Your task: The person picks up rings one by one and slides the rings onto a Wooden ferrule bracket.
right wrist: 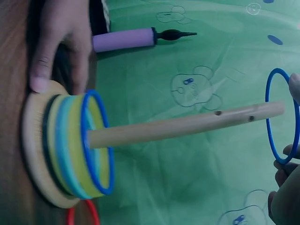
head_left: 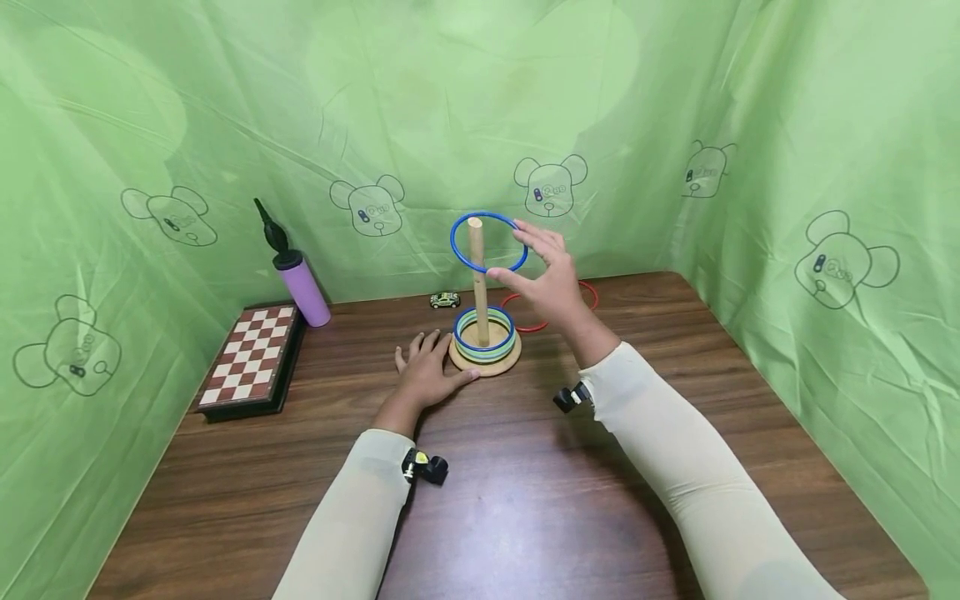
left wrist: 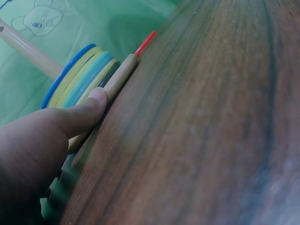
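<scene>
A wooden peg [head_left: 481, 287] stands upright on a round wooden base [head_left: 498, 365]. Stacked around its foot are several rings [right wrist: 70, 145] in yellow, light blue and dark colours, a blue one uppermost. My right hand [head_left: 553, 279] pinches another blue ring [head_left: 455, 250] by its right side, between thumb and fingers. That ring is level with the peg's top, and the tip pokes through it in the right wrist view. Spread on the table, my left hand [head_left: 429, 373] touches the base's left and front edge, its thumb [left wrist: 96, 101] against the rim.
Behind my right hand a red ring [head_left: 531, 328] lies on the table. A toy car [head_left: 445, 300] sits near the green cloth backdrop. To the left are a chessboard box [head_left: 251, 354] and a purple hand pump [head_left: 303, 287] leaning on the cloth.
</scene>
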A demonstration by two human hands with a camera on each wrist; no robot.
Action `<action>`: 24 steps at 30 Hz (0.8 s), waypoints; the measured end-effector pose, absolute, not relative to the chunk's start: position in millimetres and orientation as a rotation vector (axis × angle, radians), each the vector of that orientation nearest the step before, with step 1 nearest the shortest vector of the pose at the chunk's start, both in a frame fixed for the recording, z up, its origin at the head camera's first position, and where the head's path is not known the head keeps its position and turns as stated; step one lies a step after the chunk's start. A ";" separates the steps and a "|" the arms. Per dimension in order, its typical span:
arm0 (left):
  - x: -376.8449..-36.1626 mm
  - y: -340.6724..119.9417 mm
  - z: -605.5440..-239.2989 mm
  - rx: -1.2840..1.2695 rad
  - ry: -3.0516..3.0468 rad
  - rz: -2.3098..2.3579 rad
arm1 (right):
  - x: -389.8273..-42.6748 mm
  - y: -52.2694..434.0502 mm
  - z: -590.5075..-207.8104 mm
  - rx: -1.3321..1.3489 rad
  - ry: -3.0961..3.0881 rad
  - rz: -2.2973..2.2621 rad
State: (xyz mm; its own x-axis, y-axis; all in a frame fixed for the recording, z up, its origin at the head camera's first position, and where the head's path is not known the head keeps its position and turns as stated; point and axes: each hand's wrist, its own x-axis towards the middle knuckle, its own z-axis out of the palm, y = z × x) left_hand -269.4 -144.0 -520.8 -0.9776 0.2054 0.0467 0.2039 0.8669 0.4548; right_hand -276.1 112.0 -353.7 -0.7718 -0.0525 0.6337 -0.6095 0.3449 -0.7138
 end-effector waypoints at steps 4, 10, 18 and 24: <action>-270.8 -143.9 -522.0 0.335 3.017 0.772 | -276.9 109.2 -369.6 0.559 -2.148 1.437; -269.6 -143.9 -520.5 0.340 3.031 0.764 | -278.2 106.0 -393.7 0.537 -2.202 1.469; -268.2 -143.7 -520.7 0.340 3.042 0.724 | -279.8 101.1 -419.6 0.486 -2.259 1.522; -269.9 -143.4 -522.0 0.337 3.050 0.701 | -277.5 99.7 -432.1 0.453 -2.317 1.520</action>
State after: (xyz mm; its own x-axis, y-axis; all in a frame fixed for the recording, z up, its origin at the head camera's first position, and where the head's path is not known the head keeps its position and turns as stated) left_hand -269.9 -143.4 -522.0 -0.9770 0.2062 0.0538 0.2090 0.8778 0.4309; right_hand -277.5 99.7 -432.1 -0.8943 -0.0816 0.4400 -0.4361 0.3793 -0.8161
